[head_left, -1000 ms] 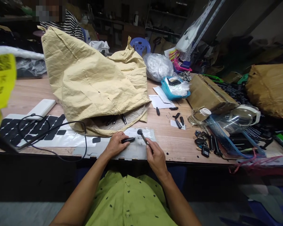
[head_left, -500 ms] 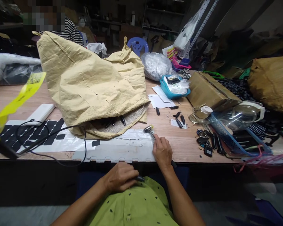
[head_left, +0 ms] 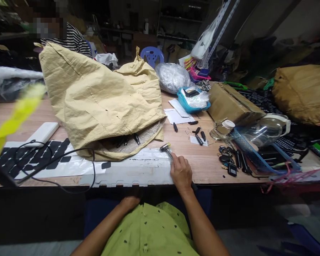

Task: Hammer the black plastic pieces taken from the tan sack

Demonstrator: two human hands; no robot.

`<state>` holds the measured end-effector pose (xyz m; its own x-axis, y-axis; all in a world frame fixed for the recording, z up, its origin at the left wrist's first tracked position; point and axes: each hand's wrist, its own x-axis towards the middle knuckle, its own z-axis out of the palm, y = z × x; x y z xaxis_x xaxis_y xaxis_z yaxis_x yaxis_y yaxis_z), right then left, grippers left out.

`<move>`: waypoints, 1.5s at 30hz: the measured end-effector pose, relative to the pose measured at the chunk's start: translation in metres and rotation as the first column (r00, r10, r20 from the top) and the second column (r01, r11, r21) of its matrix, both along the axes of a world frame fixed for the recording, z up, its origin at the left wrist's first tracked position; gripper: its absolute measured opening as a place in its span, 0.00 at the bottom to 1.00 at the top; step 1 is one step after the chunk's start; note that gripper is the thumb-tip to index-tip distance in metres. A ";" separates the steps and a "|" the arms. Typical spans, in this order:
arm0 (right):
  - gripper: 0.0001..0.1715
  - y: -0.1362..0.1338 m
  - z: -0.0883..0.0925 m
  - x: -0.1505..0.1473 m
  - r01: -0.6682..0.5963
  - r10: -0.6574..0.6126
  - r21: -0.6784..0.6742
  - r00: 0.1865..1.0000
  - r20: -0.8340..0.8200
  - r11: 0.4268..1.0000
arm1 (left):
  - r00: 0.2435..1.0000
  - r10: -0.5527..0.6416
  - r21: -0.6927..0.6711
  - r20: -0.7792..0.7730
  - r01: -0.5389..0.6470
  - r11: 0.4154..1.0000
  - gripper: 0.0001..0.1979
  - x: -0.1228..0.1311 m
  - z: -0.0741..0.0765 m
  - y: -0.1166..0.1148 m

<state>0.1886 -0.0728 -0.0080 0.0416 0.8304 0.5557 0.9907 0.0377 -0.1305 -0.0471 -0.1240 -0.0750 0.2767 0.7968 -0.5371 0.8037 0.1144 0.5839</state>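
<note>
My right hand (head_left: pixel 181 173) is closed around the handle of a small hammer (head_left: pixel 165 146), its head lying over the grey-white mat (head_left: pixel 138 170) at the table's front edge. Below that edge, close to my green shirt, is my left hand (head_left: pixel 131 202); its fingers drop into shadow, so I cannot see what they hold. A large beige sack (head_left: pixel 104 96) lies on the table with its mouth towards me, and a few dark slim pieces (head_left: pixel 137 138) show inside. Several small black pieces (head_left: pixel 198 139) lie right of the hammer.
A black cable (head_left: pixel 94 163) and a blurred yellow tag (head_left: pixel 20 115) are at the left, over a sheet of black stickers (head_left: pixel 53 156). On the right are key fobs (head_left: pixel 232 169), a blue basket (head_left: pixel 252 160), a clear jug (head_left: pixel 272 128) and a cardboard box (head_left: pixel 229 103). Another person sits behind the sack.
My left hand has moved down and back from in front of my shirt into the shadow below the table; the dark piece it held is out of sight. My right hand keeps the hammer.
</note>
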 end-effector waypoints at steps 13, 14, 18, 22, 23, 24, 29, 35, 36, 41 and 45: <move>0.24 0.000 -0.005 0.003 -0.027 0.027 -0.019 0.999 -0.029 0.999 | 0.974 0.101 0.313 0.205 -0.163 0.936 0.16 0.012 0.150 0.088; 0.24 0.001 -0.005 0.003 -0.025 0.025 -0.016 0.999 -0.025 1.000 | 0.969 0.229 0.404 0.096 -0.248 0.881 0.15 0.014 0.153 0.106; 0.22 0.001 -0.004 0.000 -0.011 0.011 0.008 1.000 0.004 1.000 | 0.858 0.484 0.537 -0.175 -0.328 0.777 0.17 0.026 0.153 0.158; 0.22 0.002 -0.003 0.000 -0.013 0.013 0.000 1.000 -0.001 1.000 | 0.837 0.476 0.540 -0.270 -0.277 0.794 0.17 0.032 0.147 0.170; 0.23 0.001 -0.003 0.000 -0.015 0.015 -0.012 1.000 -0.007 1.000 | 0.843 0.469 0.557 -0.264 -0.263 0.787 0.16 0.030 0.145 0.168; 0.23 0.001 -0.003 0.001 -0.016 0.016 -0.022 1.000 -0.011 1.000 | 0.855 0.457 0.587 -0.243 -0.246 0.771 0.14 0.026 0.143 0.164; 0.23 -0.001 0.000 0.000 0.001 -0.002 -0.040 1.000 -0.011 0.999 | 0.991 0.131 0.744 0.012 -0.096 0.661 0.09 0.001 0.129 0.125; 0.22 -0.002 0.004 -0.001 0.009 -0.009 -0.045 1.000 -0.001 0.999 | 0.982 -0.156 0.698 0.109 0.036 0.715 0.07 -0.007 0.101 0.087; 0.21 -0.001 0.004 0.000 0.008 -0.009 -0.046 1.000 -0.004 0.999 | 0.980 -0.154 0.684 0.124 0.028 0.729 0.07 -0.006 0.098 0.087; 0.21 0.000 0.008 0.008 -0.077 0.074 -0.016 0.986 -0.149 0.997 | 0.970 -0.130 0.625 0.205 -0.027 0.780 0.09 -0.006 0.091 0.092; 0.21 -0.011 0.021 0.001 -0.225 0.217 0.031 0.884 -0.414 0.974 | 0.967 -0.112 0.614 0.227 -0.053 0.788 0.08 -0.006 0.091 0.092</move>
